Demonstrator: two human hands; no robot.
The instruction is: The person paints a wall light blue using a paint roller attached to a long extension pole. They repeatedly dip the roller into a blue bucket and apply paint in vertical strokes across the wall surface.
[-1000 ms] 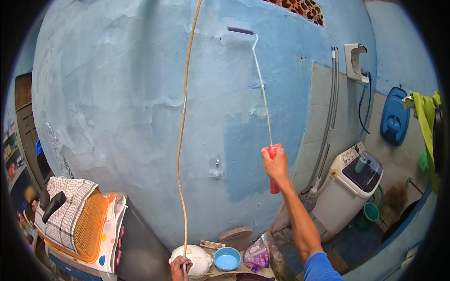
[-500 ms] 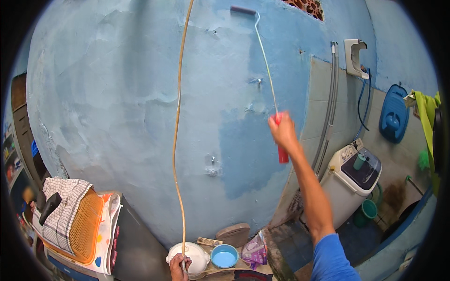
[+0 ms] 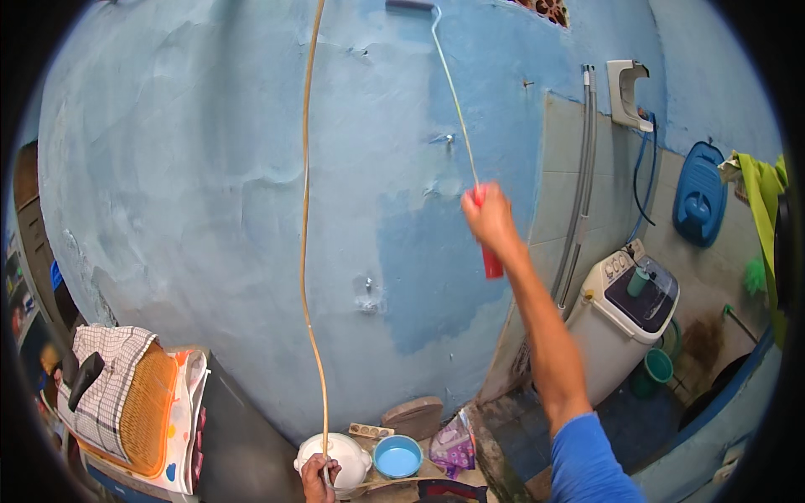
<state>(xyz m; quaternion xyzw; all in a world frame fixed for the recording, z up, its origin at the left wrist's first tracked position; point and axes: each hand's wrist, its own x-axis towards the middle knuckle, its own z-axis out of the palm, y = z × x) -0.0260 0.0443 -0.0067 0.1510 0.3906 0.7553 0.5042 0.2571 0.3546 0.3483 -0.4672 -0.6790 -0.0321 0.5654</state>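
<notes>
My right hand (image 3: 493, 220) is wrapped round the red handle of a paint roller (image 3: 455, 92). Its long thin metal rod runs up to a dark roller head that lies against the blue wall (image 3: 193, 193) near the top edge. A darker, fresh-looking blue patch (image 3: 428, 277) spreads over the wall below and right of the roller head. At the bottom, my left hand (image 3: 320, 479) is closed around a long, thin tan hose or cable (image 3: 304, 210) that rises up the wall out of view. Just behind that hand stands a white lidded pot (image 3: 348, 457).
By the wall's foot are a light-blue basin (image 3: 397, 457), a power strip (image 3: 371, 431) and a purple bag (image 3: 453, 444). An orange basket (image 3: 159, 402) under a checked cloth stands at left. To the right are a washing machine (image 3: 625, 306), grey pipes (image 3: 579, 193) and a green bucket (image 3: 651, 373).
The roller and my right hand have shifted slightly up and left in the picture. The whole view has also moved a little. My left hand still holds the hose or cable.
</notes>
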